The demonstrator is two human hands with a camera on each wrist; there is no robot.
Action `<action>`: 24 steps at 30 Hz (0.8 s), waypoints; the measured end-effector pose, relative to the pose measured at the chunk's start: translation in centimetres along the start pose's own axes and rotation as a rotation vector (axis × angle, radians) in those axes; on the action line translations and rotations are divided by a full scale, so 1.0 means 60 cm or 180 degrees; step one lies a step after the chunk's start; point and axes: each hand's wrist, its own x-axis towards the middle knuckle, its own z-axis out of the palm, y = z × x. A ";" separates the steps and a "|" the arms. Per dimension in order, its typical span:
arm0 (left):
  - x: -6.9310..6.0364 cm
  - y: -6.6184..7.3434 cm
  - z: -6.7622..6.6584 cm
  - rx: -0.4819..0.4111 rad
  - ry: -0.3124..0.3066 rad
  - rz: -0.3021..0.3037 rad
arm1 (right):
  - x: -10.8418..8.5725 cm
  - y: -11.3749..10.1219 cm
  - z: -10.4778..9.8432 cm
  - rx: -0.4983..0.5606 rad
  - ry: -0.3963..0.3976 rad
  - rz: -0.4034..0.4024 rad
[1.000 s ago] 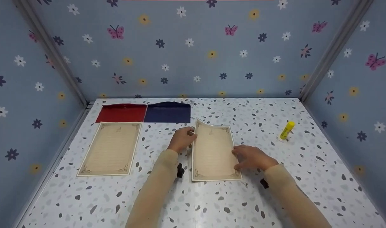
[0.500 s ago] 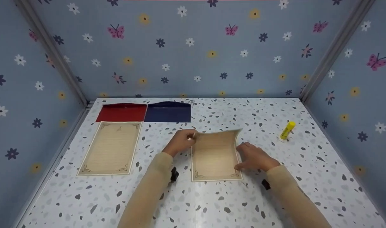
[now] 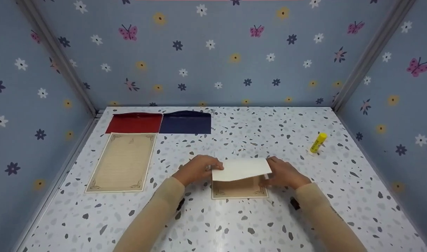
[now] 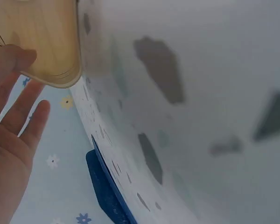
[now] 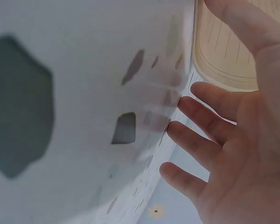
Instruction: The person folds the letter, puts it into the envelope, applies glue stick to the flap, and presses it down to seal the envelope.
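Note:
A beige sheet of letter paper (image 3: 239, 191) with an ornate border lies in the middle of the table. Its far half bends over towards the person, so its white back shows. At the left edge of the bent part, my left hand (image 3: 197, 169) pinches the paper; in the left wrist view the thumb (image 4: 18, 58) lies on the printed side. On the right side is my right hand (image 3: 285, 174), its thumb on the sheet's lower part. The right wrist view shows its fingers (image 5: 198, 144) spread and fairly straight, near the paper's edge.
A second beige sheet (image 3: 122, 164) lies flat on the left. Behind it are a red envelope (image 3: 134, 124) and a dark blue envelope (image 3: 186, 124), side by side. A yellow glue stick (image 3: 318, 142) stands at the right. Flower-patterned walls (image 3: 213, 70) enclose the speckled table (image 3: 248, 231).
The left hand has drawn the sheet's far edge up and over towards the person, turning its white back into view. The right hand has stayed near the sheet's right edge.

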 end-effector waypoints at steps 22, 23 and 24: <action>-0.028 0.010 0.005 0.1054 -0.0706 0.0445 | 0.002 0.004 0.001 -0.0253 -0.0109 0.0001; -0.028 0.011 0.005 0.1068 -0.0724 0.0447 | 0.002 0.004 0.002 -0.0249 -0.0097 -0.0002; -0.029 0.012 0.005 0.1082 -0.0745 0.0449 | 0.002 0.005 0.003 -0.0237 -0.0090 -0.0006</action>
